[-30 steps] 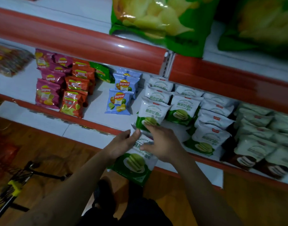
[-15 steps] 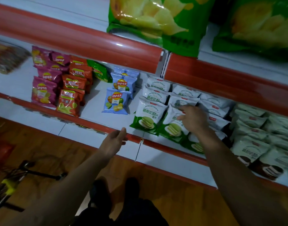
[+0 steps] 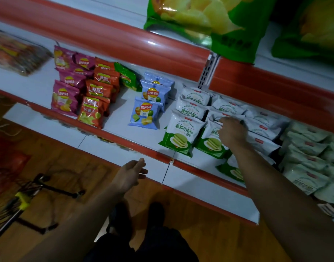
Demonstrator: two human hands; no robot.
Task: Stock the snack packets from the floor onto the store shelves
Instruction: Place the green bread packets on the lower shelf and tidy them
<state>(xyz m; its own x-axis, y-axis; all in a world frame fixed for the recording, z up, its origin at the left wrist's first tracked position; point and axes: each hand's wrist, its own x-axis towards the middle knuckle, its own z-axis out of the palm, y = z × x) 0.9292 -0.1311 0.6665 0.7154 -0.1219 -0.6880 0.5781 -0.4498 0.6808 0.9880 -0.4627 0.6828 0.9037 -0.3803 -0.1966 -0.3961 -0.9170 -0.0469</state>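
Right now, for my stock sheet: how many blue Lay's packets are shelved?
3, in one file: front blue packet, middle blue packet behind it, back blue packet farthest in. More may be hidden behind them.

We see a wooden floor (image 3: 54, 159) under white shelves (image 3: 121, 114) with red front edges (image 3: 124, 142). At its left edge stands a dark metal cart (image 3: 54, 190) in dim light.

The white-and-green packets (image 3: 182, 127) are smooth plastic film with a soft sheen, as are the big green crisp bags (image 3: 200, 17) above (shinier still). The shelf (image 3: 121, 114) is smooth, matt white. Its red edge strip (image 3: 124, 42) is glossy and catches a highlight. The floor (image 3: 68, 157) looks like varnished wood.
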